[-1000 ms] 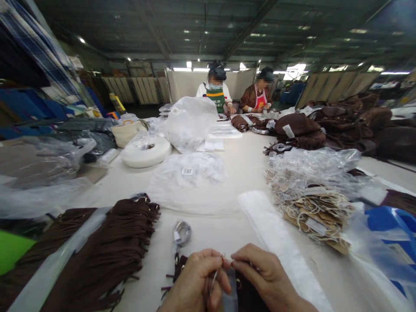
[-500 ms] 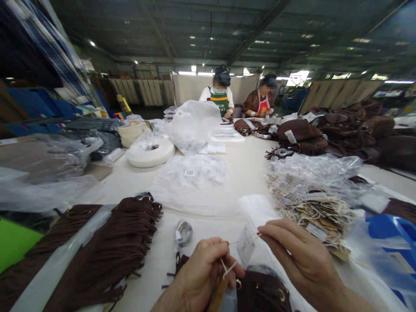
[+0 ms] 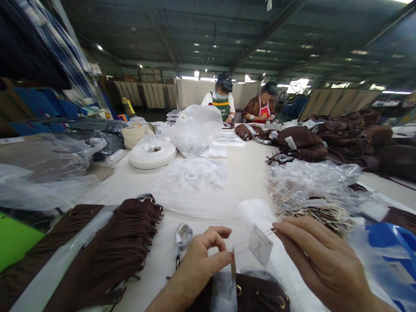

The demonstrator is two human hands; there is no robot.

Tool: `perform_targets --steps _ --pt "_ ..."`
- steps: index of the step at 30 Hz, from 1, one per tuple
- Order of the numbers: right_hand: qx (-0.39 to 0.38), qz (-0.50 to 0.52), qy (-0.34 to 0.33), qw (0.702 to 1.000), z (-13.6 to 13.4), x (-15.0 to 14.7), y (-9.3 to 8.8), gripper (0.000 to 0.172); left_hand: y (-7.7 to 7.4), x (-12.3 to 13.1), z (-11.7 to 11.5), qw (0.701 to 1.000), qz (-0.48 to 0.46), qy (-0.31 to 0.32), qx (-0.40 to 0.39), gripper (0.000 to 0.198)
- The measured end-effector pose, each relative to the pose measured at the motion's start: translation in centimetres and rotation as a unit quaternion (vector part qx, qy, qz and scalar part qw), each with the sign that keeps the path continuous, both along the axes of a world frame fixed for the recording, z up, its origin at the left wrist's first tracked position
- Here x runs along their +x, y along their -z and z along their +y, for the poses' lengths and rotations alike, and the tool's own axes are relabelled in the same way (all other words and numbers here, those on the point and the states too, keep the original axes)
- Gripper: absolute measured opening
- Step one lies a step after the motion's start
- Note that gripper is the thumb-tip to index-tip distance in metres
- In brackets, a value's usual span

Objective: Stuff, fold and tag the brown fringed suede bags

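Observation:
My right hand (image 3: 320,255) pinches a thin string (image 3: 269,232) between thumb and fingertips. On the string hangs a small white tag (image 3: 261,245), tilted. The string runs left towards my left hand (image 3: 208,255), whose thumb presses on a narrow brown card tag (image 3: 233,262) seen edge-on; its index finger is curled and raised clear of the thumb. Below both hands lies a dark brown bag (image 3: 261,291) with gold eyelets, with a translucent plastic strip (image 3: 224,292) by my left wrist. A plastic-wrapped ring-shaped piece (image 3: 183,236) lies just beyond my left hand.
Brown fringed bags (image 3: 107,247) lie at left. A white roll (image 3: 152,155) and plastic bags (image 3: 195,130) stand ahead. Stringed tags (image 3: 325,216), clear plastic (image 3: 312,182) and a blue container (image 3: 393,251) are at right. Two people (image 3: 221,99) work across the table.
My right hand has moved right, drawing the string and white tag with it. My left index finger has lifted off the string loop, and the brown tag has turned edge-on.

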State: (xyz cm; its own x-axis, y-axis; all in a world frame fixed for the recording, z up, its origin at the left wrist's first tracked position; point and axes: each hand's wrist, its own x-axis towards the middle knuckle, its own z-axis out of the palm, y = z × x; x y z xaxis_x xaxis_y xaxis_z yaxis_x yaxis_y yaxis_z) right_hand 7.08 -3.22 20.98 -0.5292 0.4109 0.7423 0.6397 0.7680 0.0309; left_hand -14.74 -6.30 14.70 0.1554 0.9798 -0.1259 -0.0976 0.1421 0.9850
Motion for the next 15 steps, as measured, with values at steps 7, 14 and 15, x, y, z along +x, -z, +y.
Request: perform_targets --steps 7,14,15 --pt "0.0 -0.009 -0.001 1.0 0.1 -0.2 -0.2 0.016 -1.7 -0.8 1.0 0.977 0.171 -0.072 0.103 0.012" --pt "-0.007 0.001 -0.008 1.0 0.0 -0.5 -1.1 0.015 -2.0 -1.0 1.1 0.986 0.131 -0.066 0.076 0.011" --pt "-0.006 0.003 -0.009 1.0 0.0 -0.6 -1.3 0.016 -2.0 -1.0 1.1 0.991 0.103 -0.054 0.068 0.01"
